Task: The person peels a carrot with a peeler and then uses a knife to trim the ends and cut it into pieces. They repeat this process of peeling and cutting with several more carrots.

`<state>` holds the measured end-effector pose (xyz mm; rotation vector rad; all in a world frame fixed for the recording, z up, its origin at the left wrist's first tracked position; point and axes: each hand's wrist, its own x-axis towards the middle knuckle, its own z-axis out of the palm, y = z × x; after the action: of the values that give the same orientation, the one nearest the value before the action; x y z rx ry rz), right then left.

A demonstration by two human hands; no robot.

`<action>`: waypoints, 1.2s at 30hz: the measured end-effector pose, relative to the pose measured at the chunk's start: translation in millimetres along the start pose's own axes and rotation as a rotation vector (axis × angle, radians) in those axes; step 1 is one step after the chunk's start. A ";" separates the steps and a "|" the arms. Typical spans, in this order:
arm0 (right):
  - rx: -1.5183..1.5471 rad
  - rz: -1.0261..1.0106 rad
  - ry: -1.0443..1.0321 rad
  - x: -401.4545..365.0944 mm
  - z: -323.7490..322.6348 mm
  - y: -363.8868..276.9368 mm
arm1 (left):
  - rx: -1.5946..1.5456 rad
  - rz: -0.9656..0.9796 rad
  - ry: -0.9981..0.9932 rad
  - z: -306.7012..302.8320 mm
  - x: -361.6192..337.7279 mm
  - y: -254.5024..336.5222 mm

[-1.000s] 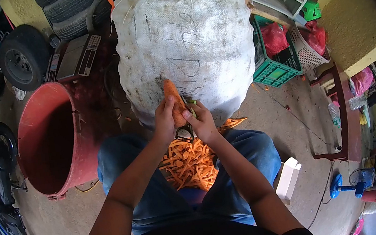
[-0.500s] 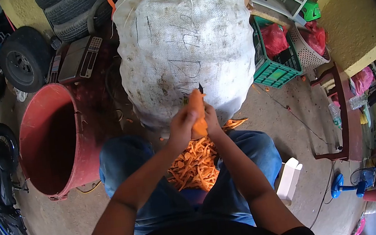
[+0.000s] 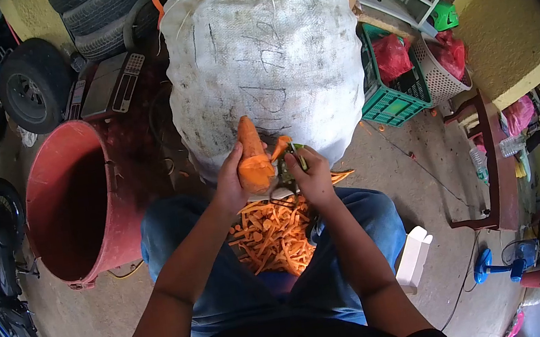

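A thick, partly peeled carrot (image 3: 254, 164) points away from me, tip up, with the fingers of my left hand (image 3: 231, 182) wrapped around its side. Just to its right, my right hand (image 3: 314, 180) is closed on a green-handled peeler (image 3: 301, 155). A curl of orange peel (image 3: 281, 146) hangs at the peeler, between the two hands. Below them, between my knees, lies a heap of carrot peelings (image 3: 275, 236); its container is mostly hidden.
A big white woven sack (image 3: 262, 53) stands directly ahead. To the left are a deep red tub (image 3: 108, 210), a scale (image 3: 109, 87) and tyres (image 3: 34, 90). On the right sit a green crate (image 3: 398, 105), a perforated basket (image 3: 442, 77) and a white box (image 3: 415, 258).
My hands have moved apart: the left has shifted left with the carrot, and the right has drawn away with the peeler. A peel strip now shows beside the carrot.
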<state>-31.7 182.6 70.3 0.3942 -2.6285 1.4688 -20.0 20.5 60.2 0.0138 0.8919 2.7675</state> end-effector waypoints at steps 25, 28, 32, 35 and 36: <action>-0.406 -0.271 -0.298 -16.7 -17.4 0.0 | 0.033 -0.217 -0.161 1.4 0.5 8.0; -0.407 -0.275 -0.303 -18.0 -17.4 0.8 | 0.062 -0.206 -0.152 -0.3 1.6 6.1; -0.446 -0.246 -0.335 -18.0 -20.1 -4.5 | 0.074 -0.214 -0.151 -0.4 1.7 6.5; -0.497 -0.222 -0.314 -18.1 -19.1 -6.1 | 0.151 -0.226 -0.123 3.7 0.8 6.1; -0.497 -0.219 -0.315 -18.2 -18.5 -6.2 | 0.150 -0.228 -0.123 3.6 0.9 5.3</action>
<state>-13.1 198.4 81.2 0.8754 -2.9357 0.6988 -21.8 18.6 66.2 0.0998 0.9996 2.4570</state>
